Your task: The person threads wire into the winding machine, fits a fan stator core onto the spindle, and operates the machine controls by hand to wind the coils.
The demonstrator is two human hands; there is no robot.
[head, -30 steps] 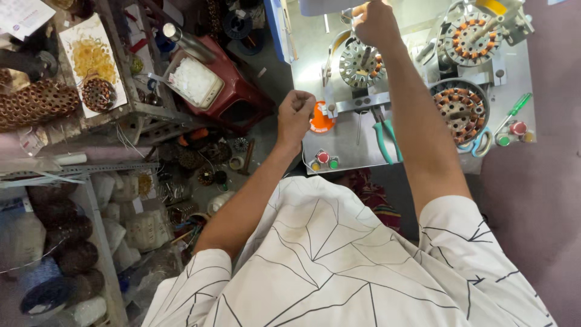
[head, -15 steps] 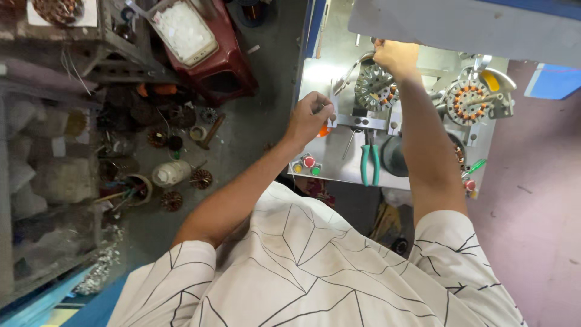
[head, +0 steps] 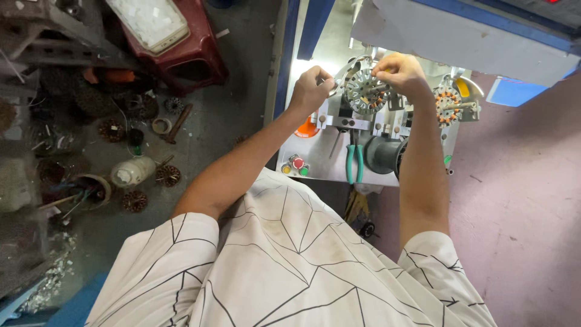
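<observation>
Up on the grey machine tabletop, both hands are busy at the round motor stator sitting on its fixture. Right hand has its grip pinched together on the stator's top right edge. Left hand is curled shut just beside the stator's left side, on something small, can't tell what exactly. Green-handled pliers lie on the tabletop just below, next to a dark cylinder. A second stator with orange windings sits to the right. Red stool on the floor, off left.
</observation>
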